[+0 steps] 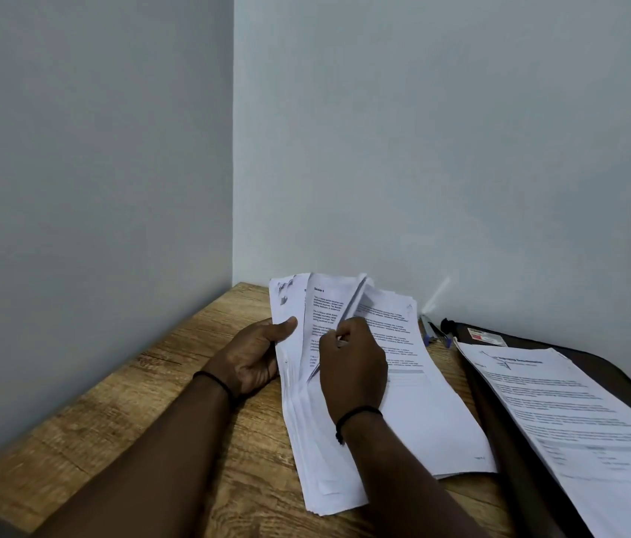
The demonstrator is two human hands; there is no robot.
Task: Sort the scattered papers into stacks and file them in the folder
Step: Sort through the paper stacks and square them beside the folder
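forearms: both bare, reach in from the near edge; a thin black band [358,414] on the right wrist, another on the left wrist.
paper stack [345,452]: thick pile of white printed sheets, lies mid-bench, runs from the near edge toward the far corner, sheets fanned and uneven at the near end.
left hand [255,355]: at the stack's left edge, fingers curled under, thumb on top, grips a lifted bundle of sheets.
right hand [350,363]: on top of the stack, fingers curled, pinches one raised sheet [349,304] that stands up on edge between the two opened halves.
folder [508,432]: dark, lies open at the right of the bench, just beside the stack, far end near the wall.
second pile [577,417]: white printed pages, rests on the folder, top page has a heading and text blocks, blurred.
pens [436,331]: blue-tipped, at the far edge between stack and folder, count unclear.
bench [151,401]: wood grain, set in a corner of grey walls [93,149].
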